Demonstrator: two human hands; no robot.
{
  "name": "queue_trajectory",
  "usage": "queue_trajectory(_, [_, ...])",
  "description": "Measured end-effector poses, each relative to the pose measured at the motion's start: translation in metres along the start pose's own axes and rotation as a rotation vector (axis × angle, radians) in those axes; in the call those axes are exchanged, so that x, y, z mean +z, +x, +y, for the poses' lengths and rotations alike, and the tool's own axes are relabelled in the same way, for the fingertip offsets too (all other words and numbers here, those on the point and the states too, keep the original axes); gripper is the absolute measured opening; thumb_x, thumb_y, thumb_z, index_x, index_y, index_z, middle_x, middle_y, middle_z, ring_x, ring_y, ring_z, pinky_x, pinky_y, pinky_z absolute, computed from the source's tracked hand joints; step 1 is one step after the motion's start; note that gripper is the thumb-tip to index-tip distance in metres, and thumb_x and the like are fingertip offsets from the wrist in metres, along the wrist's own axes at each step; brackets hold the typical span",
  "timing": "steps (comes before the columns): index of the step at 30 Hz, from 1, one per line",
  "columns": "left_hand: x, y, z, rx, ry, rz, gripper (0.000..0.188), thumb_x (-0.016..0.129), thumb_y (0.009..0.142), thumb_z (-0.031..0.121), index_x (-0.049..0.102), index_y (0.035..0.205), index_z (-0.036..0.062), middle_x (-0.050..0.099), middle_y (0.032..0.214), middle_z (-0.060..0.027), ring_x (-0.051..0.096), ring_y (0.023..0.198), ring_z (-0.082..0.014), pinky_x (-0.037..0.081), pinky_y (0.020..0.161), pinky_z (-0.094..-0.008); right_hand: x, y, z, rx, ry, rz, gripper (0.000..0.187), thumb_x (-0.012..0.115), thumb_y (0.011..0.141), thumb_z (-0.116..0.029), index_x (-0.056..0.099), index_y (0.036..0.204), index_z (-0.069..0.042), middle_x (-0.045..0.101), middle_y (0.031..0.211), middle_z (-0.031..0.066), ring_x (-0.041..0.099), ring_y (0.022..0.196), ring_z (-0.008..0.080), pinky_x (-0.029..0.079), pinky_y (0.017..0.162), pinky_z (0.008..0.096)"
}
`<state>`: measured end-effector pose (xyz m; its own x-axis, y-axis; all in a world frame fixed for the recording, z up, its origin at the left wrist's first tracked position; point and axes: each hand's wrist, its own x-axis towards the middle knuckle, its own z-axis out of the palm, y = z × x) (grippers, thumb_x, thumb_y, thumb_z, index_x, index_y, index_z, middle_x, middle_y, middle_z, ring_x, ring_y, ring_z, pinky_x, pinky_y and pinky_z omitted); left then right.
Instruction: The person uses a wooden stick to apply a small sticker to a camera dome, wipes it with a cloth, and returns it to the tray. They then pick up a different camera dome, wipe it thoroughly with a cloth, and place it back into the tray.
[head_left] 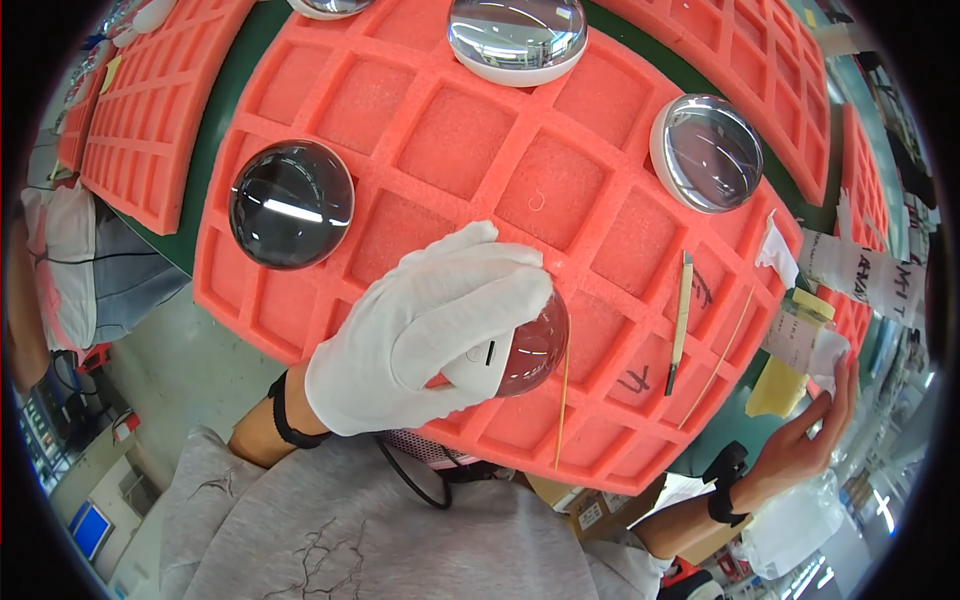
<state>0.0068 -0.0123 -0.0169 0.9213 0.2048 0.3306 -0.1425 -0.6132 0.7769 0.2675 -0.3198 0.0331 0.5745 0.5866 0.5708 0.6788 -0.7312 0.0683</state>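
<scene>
L hand (430,335), white-gloved, fingers curled approx. halfway round clear-domed white unit (542,345), gripping it at near-mid of red foam tray (550,192). R hand (795,455), bare, off tray's right edge, fingers nearly straight, by white scrap (827,357); can't tell if it's got hold. Also on tray: dark dome (292,204) left, clear dome (707,152) far right, dark-tipped stick (682,320) right of unit.

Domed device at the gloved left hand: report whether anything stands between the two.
Nothing visible does: the left hand grips the domed device directly. A thin stick lies at the device's lower right, not between them.
</scene>
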Motion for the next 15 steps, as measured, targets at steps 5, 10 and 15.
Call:
queue_trajectory(5, [0.004, 0.000, -0.002, 0.006, -0.043, 0.032, 0.094, 0.092, 0.064, 0.005, 0.044, 0.145, 0.0077, 0.064, 0.128, -0.0172, 0.063, 0.121, -0.0388, 0.043, 0.109, -0.0573, 0.001, 0.003, -0.001, -0.014, 0.009, -0.090, 0.033, 0.047, 0.105, -0.003, 0.065, 0.132, -0.004, 0.067, 0.134, 0.0118, 0.064, 0.122, 0.0255, 0.055, 0.093, 0.0339])
queue_trajectory(10, [0.002, 0.004, 0.000, -0.013, -0.075, 0.008, 0.094, 0.092, 0.061, 0.004, 0.046, 0.143, 0.0060, 0.062, 0.128, -0.0202, 0.059, 0.124, -0.0394, 0.042, 0.110, -0.0561, -0.011, 0.003, 0.018, 0.016, 0.037, -0.090, 0.032, 0.050, 0.105, -0.007, 0.064, 0.133, -0.002, 0.067, 0.132, 0.0125, 0.066, 0.118, 0.0242, 0.056, 0.091, 0.0330])
queue_trajectory(15, [0.004, -0.006, -0.001, -0.033, -0.036, 0.017, 0.099, 0.091, 0.057, -0.001, 0.045, 0.144, 0.0039, 0.058, 0.133, -0.0219, 0.054, 0.128, -0.0429, 0.043, 0.110, -0.0517, -0.012, -0.004, 0.066, 0.827, 0.859, 0.141, 0.030, 0.055, 0.103, -0.012, 0.066, 0.122, 0.008, 0.070, 0.120, 0.0129, 0.069, 0.106, 0.0208, 0.056, 0.090, 0.0326])
